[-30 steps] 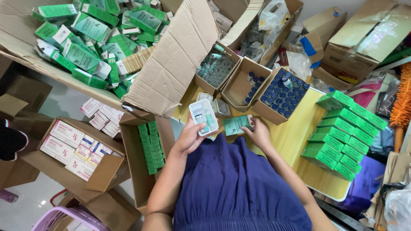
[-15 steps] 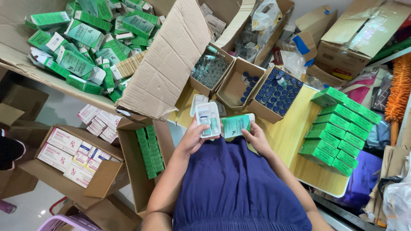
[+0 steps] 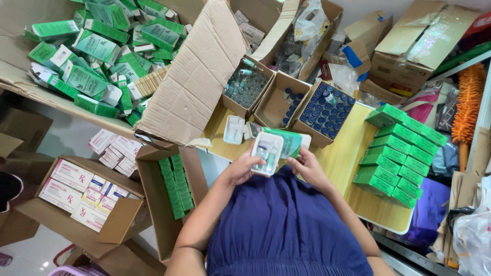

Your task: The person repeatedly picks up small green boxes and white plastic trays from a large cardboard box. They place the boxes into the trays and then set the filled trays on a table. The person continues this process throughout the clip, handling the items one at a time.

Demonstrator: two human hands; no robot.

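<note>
Packing step I'd guess: left hand [image 3: 244, 168] gripping tray [image 3: 267, 153], right hand [image 3: 305, 166] pinching carton [image 3: 286, 142] beside it, needs lining up.

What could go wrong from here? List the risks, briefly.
1. The white plastic tray with its small vials is held in the air by the left hand, so a tilt could spill them.
2. The right hand holds the green carton against the tray, so the tray might snag on its edge.
3. The stacked green boxes sit near the table edge and could be knocked off.
</note>
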